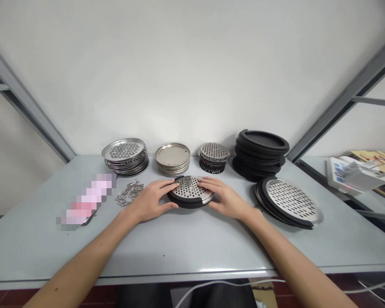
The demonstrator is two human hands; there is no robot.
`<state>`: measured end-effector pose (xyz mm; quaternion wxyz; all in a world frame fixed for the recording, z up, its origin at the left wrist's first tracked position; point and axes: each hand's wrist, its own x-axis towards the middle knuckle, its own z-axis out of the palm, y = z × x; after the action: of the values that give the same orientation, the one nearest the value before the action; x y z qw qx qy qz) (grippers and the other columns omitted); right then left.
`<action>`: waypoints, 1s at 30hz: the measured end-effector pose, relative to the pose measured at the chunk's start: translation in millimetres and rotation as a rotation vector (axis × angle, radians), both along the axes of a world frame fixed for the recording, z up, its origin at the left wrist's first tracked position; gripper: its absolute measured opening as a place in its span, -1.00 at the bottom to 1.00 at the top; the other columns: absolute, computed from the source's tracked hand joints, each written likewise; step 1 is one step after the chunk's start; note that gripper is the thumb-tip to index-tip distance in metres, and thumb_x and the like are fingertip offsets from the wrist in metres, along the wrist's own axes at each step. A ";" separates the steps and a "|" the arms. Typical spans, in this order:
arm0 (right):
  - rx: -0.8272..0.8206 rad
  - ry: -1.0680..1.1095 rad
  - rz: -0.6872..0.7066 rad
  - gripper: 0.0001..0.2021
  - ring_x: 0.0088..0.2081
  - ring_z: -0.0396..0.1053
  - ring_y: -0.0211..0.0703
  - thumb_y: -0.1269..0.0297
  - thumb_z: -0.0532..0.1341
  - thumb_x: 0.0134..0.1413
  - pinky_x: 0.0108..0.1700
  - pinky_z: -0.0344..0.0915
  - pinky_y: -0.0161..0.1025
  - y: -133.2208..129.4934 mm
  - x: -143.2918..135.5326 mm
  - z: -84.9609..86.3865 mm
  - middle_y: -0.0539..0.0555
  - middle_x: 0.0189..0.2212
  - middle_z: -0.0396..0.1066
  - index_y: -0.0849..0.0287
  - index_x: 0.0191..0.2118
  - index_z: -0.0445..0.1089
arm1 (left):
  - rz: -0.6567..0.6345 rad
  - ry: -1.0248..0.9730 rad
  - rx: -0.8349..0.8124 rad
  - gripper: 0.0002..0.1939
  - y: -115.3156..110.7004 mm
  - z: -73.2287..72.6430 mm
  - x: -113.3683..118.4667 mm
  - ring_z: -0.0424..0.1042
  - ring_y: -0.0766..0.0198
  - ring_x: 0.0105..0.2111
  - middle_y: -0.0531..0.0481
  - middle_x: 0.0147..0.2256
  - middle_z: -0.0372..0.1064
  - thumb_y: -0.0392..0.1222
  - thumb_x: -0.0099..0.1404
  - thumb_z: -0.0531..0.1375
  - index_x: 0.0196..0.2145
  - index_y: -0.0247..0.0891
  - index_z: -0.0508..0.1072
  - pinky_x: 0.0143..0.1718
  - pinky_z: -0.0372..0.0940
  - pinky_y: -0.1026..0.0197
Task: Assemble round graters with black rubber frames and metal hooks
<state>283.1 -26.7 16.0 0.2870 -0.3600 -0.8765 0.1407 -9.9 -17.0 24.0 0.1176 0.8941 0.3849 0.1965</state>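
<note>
Between my hands a round metal grater (pixel 191 188) with a black rim lies on the table. My left hand (pixel 158 197) grips its left side, fingers on the perforated face and thumb low at the edge. On the opposite side my right hand (pixel 223 194) grips it the same way. Left of my left hand is a loose pile of bent wire pieces (pixel 130 192). Behind the grater stand a stack of shallow round metal plates (pixel 172 155) and a stack of small perforated discs (pixel 214 152). Beside my right forearm lie stacked black-rimmed round graters (pixel 291 201).
Larger grater discs (pixel 124 152) are stacked at the back left, and black round trays or rings (pixel 265 143) at the back right. A pixelated pink object (pixel 90 199) lies on the left. Grey metal posts (pixel 349 98) frame the table (pixel 179 252); white cables (pixel 211 282) hang below its front edge.
</note>
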 end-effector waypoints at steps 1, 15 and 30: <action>0.016 0.019 -0.003 -0.52 0.17 0.23 0.09 0.22 0.21 0.12 0.18 0.19 0.14 0.5 -0.1 0.3 0.18 0.13 0.32 0.07 0.17 0.27 | 0.003 -0.011 -0.006 -0.38 -0.3 0.4 0.3 0.22 -0.01 0.15 -0.13 0.19 0.21 0.19 0.25 0.15 0.19 -0.08 0.26 0.16 0.15 -0.11; -0.382 0.750 -0.262 -0.67 -0.23 0.45 -0.03 0.02 0.26 0.04 -0.17 0.39 -0.12 1.7 -0.5 3.9 0.06 -0.26 0.52 0.12 -0.15 0.48 | -0.015 -0.148 -0.042 -0.42 -8.1 9.3 -3.0 0.21 0.05 0.16 -0.14 0.20 0.17 0.05 0.38 0.02 0.27 -0.18 0.06 0.18 0.15 0.02; -0.734 0.665 -0.085 -0.52 0.05 0.37 -0.03 -0.03 0.16 0.14 0.15 0.25 -0.04 8.0 -17.0 -10.6 0.10 0.01 0.44 0.12 0.09 0.34 | -0.193 0.016 0.031 -0.03 -17.2 6.1 15.1 -0.01 -0.14 0.27 -0.20 0.29 -0.02 0.21 0.02 0.33 0.29 -0.08 0.04 0.23 0.01 -0.18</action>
<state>266.1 -18.6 5.3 0.4107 -0.4085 -0.6146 0.5355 5.3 -34.2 30.1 0.1190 0.9303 0.2946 0.1831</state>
